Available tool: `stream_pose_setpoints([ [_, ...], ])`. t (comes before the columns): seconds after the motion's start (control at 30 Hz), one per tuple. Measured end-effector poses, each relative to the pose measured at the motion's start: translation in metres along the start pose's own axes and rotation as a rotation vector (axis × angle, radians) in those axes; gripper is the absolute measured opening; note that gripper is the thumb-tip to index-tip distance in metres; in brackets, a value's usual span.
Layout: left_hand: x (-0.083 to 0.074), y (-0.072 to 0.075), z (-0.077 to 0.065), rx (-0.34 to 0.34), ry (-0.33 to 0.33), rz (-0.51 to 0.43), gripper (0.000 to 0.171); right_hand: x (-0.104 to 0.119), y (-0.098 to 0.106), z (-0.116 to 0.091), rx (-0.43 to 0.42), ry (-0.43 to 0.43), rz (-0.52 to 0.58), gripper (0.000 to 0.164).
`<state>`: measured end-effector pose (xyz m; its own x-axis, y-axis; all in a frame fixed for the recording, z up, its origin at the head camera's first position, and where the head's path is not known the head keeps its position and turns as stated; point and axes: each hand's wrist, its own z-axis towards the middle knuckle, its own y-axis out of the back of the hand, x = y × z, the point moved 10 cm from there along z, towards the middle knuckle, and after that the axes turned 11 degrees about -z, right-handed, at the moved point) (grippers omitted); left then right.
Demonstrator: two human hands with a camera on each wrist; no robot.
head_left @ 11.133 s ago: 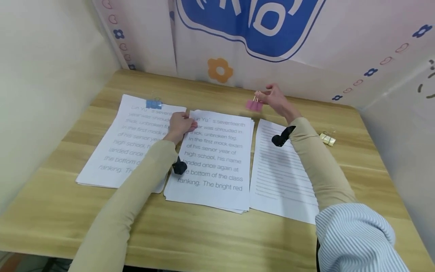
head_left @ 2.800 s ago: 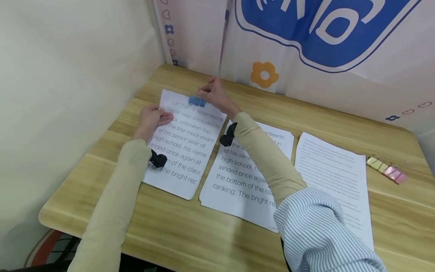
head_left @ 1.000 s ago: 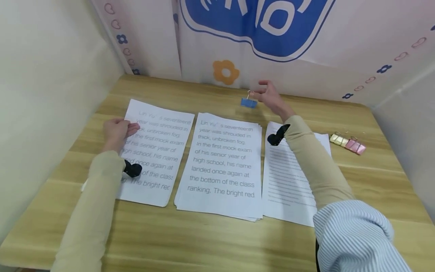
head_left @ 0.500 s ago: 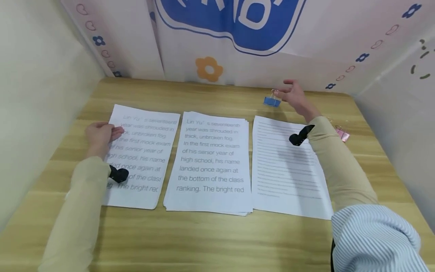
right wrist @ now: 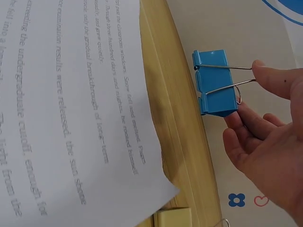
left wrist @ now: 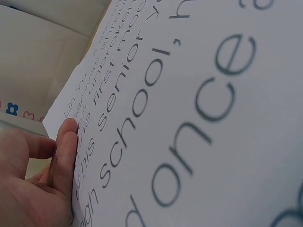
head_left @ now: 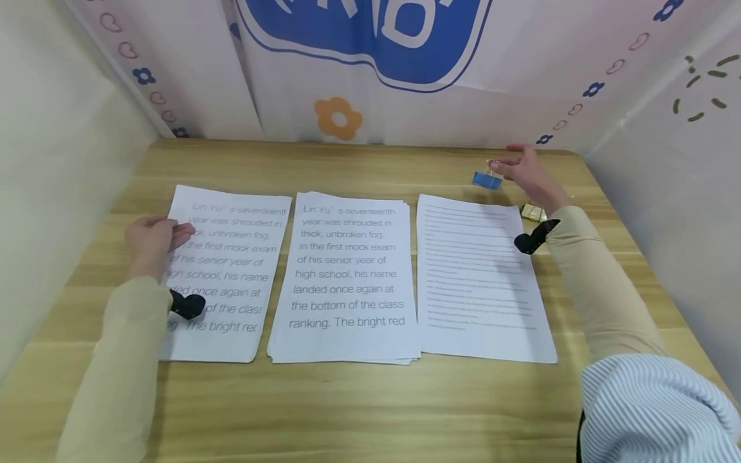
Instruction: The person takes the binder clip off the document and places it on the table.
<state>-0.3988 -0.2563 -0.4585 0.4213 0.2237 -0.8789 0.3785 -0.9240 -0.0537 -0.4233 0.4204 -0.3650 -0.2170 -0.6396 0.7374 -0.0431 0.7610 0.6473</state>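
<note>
High over the table's back right, my right hand (head_left: 529,177) pinches a blue binder clip (head_left: 487,180) by its wire handles. In the right wrist view the clip (right wrist: 218,85) hangs beyond the top edge of the right sheet, thumb on one handle and fingers behind the other. My left hand (head_left: 152,241) rests on the left edge of the left paper stack (head_left: 231,257), thumb and fingers loosely together. The left wrist view has those fingertips (left wrist: 68,135) lying against the printed page. That stack bears no clip.
A middle paper stack (head_left: 347,270) with slightly uneven edges and a right sheet (head_left: 480,276) of fine print lie alongside. Next to the right sheet's upper corner is a yellow binder clip (head_left: 533,212). A wall with a printed banner (head_left: 289,96) stands behind the table.
Earlier my right hand held a pink clip, later set by the yellow one. It has since taken the blue clip off the left stack and carried it right. My left hand stays on that stack.
</note>
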Motion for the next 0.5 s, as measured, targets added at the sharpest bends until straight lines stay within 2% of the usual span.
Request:
stream_pose_setpoints([
  [0.27, 0.004, 0.000, 0.004, 0.005, 0.015, -0.041, 0.063, -0.021, 0.027, -0.013, -0.053, -0.029, -0.025, 0.079],
  [0.5, 0.003, -0.003, 0.003, 0.025, 0.019, -0.098, 0.063, -0.046, 0.050, -0.030, -0.048, -0.090, -0.052, 0.085],
])
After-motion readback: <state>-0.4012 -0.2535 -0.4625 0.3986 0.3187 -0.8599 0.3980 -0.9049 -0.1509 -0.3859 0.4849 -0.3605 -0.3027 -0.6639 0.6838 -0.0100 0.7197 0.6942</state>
